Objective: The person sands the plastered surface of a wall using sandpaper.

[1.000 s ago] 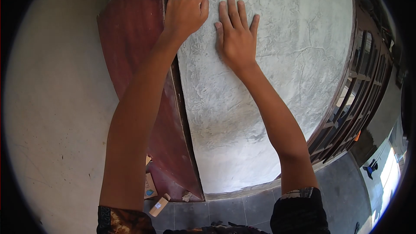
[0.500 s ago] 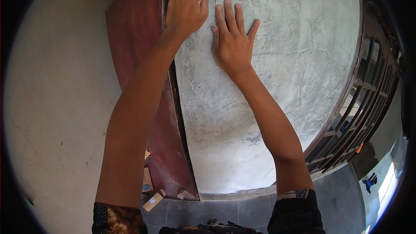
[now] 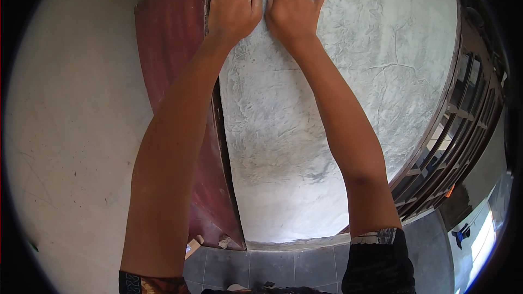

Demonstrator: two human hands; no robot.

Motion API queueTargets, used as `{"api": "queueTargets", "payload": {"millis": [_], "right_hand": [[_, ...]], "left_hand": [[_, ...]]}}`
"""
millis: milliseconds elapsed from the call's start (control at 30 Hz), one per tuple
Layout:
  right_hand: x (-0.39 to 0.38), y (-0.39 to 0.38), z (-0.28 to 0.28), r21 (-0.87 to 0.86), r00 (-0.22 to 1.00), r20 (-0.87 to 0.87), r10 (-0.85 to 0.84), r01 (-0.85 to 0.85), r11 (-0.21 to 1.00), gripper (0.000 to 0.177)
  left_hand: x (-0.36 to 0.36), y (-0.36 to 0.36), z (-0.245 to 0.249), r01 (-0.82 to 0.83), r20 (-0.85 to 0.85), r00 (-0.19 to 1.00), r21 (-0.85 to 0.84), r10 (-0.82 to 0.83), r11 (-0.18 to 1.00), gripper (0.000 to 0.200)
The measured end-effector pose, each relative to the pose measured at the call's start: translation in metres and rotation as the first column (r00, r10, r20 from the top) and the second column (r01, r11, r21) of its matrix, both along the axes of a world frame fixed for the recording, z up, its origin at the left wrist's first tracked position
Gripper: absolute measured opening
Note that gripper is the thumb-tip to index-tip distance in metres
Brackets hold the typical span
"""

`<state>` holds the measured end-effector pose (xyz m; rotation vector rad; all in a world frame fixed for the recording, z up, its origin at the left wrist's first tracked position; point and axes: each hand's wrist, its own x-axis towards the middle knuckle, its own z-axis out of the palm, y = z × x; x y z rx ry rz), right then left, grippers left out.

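Observation:
My left hand (image 3: 235, 8) lies flat with its fingers stretched out against a grey, rough-plastered wall (image 3: 359, 103), close to the edge of a dark red wooden panel (image 3: 171, 32). Just right of it, with only a small gap at the thumbs, my right hand (image 3: 293, 13) is pressed flat on the same wall. Its little finger is spread wide, and the other fingertips run past the top of the view. Whether anything lies under the right palm is hidden. Fine cracks and ridges cover the plaster, which turns smoother and paler near the bottom.
Dark wooden window frames (image 3: 468, 109) stand along the right. Grey tiles (image 3: 272, 267) cover the floor, with a small cardboard box (image 3: 192, 247) near the panel's foot. A plain beige wall (image 3: 76, 130) fills the left side.
My right hand has slid up the wall, level with my left hand. The pale rounded piece seen earlier under its fingertips no longer shows. My left hand has stayed nearly still.

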<state>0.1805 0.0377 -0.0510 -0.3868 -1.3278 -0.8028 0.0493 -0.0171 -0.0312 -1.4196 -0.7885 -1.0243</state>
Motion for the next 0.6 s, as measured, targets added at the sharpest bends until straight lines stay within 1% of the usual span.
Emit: {"api": "queueTargets", "payload": {"millis": [67,100,133,167,200,233,267,367,467,567,600], "right_hand": [[0.002,-0.004,0.007,0.046,0.999,0.053,-0.008,0.006,0.999,0.051],[0.002,-0.002,-0.01,-0.025,0.998,0.054,-0.025,0.026,0.999,0.047],[0.003,-0.003,-0.038,-0.029,0.998,0.057,-0.025,0.027,0.999,0.047],[0.006,-0.007,-0.069,-0.089,0.993,0.112,-0.036,0.046,0.995,0.048],[0.009,-0.013,-0.085,-0.141,0.985,0.169,-0.044,0.069,0.988,0.049],[0.011,-0.014,-0.086,-0.139,0.983,0.178,-0.049,0.074,0.987,0.05],[0.012,-0.007,-0.071,-0.131,0.983,0.178,-0.052,0.076,0.988,0.05],[0.011,0.006,0.005,0.007,0.996,0.05,-0.079,0.079,0.997,0.05],[0.012,0.003,0.0,-0.009,0.995,0.07,-0.074,0.075,0.997,0.05],[0.011,-0.009,-0.079,-0.114,0.984,0.152,-0.095,0.113,0.987,0.049],[0.011,-0.016,-0.092,-0.14,0.979,0.18,-0.093,0.119,0.983,0.048]], "left_hand": [[0.0,0.0,0.004,-0.01,0.012,1.0,0.005,0.01,1.0,0.047],[0.0,0.001,0.004,-0.006,0.015,1.0,0.01,0.006,1.0,0.048],[-0.001,0.001,0.002,-0.001,0.018,1.0,0.01,0.001,1.0,0.048],[-0.001,0.001,0.0,0.0,0.019,1.0,0.006,-0.001,1.0,0.048],[-0.001,0.001,0.0,-0.006,0.024,1.0,0.0,0.006,1.0,0.048],[0.0,0.001,0.002,-0.012,0.03,0.999,0.002,0.012,1.0,0.048],[0.001,0.001,0.003,-0.01,0.03,1.0,0.011,0.009,1.0,0.048],[0.002,-0.002,0.002,-0.022,0.019,1.0,0.005,0.022,1.0,0.048],[0.0,-0.003,-0.001,-0.004,0.014,1.0,0.01,0.003,1.0,0.049],[0.001,-0.002,0.0,-0.01,0.017,1.0,0.017,0.01,1.0,0.048],[0.001,-0.002,0.0,-0.009,0.024,1.0,0.02,0.009,1.0,0.048]]}}
